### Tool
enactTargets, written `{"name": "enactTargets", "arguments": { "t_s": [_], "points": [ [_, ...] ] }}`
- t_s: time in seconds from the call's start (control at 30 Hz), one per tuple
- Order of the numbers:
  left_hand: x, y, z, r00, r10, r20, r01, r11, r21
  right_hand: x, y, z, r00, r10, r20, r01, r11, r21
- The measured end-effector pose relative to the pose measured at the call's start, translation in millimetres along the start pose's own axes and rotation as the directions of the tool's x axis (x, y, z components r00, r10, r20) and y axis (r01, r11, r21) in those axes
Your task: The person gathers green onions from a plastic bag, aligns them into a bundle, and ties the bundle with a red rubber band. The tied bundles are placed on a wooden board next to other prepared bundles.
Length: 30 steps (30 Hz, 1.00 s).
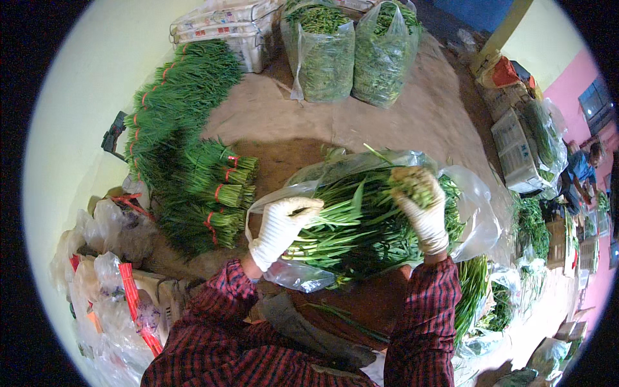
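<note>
My left hand (285, 232), in a ribbed white glove, hovers at the left side of an open clear plastic bag (302, 278). Its thumb and fingertips meet beside pale cut stems; whether a stem is pinched there is unclear. Long leafy green stalks (329, 242) lie in the bag, stem ends to the left. Over the bag's right half is my right hand (423, 208), gloved, with blurred yellow-brown stained fingers bent inward. I cannot tell whether it grips any stalks. A thin pale stem (377, 154) sticks up just left of it.
Bundles of greens tied with red bands (229, 193) are stacked on the left by the wall. Two full bags of greens (324, 63) and white crates (227, 29) stand beyond. Crumpled plastic bags (106, 290) lie lower left. Another person (578, 169) is far right, past a crate (517, 150).
</note>
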<state>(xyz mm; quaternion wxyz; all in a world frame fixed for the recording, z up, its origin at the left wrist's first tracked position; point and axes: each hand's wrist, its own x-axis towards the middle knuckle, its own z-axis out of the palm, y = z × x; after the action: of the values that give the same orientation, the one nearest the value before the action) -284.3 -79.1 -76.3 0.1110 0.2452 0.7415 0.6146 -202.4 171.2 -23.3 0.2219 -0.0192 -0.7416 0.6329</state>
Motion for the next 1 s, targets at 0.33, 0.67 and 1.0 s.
{"name": "enactTargets", "arguments": {
  "t_s": [0.33,0.67,1.0],
  "points": [
    [15,5,54,0.869,0.234,0.436,-0.494,0.387,0.778,-10,13,30,0.932,-0.321,0.168,0.359,0.757,-0.546],
    [35,-52,84,0.809,-0.371,0.456,-0.382,0.257,0.887,-22,-63,3,0.934,-0.292,-0.205,0.25,0.945,-0.21],
    [-7,46,56,0.754,0.423,0.502,-0.657,0.5,0.565,-168,-183,-162,0.247,-0.327,-0.912,0.723,0.689,-0.052]
  ]
}}
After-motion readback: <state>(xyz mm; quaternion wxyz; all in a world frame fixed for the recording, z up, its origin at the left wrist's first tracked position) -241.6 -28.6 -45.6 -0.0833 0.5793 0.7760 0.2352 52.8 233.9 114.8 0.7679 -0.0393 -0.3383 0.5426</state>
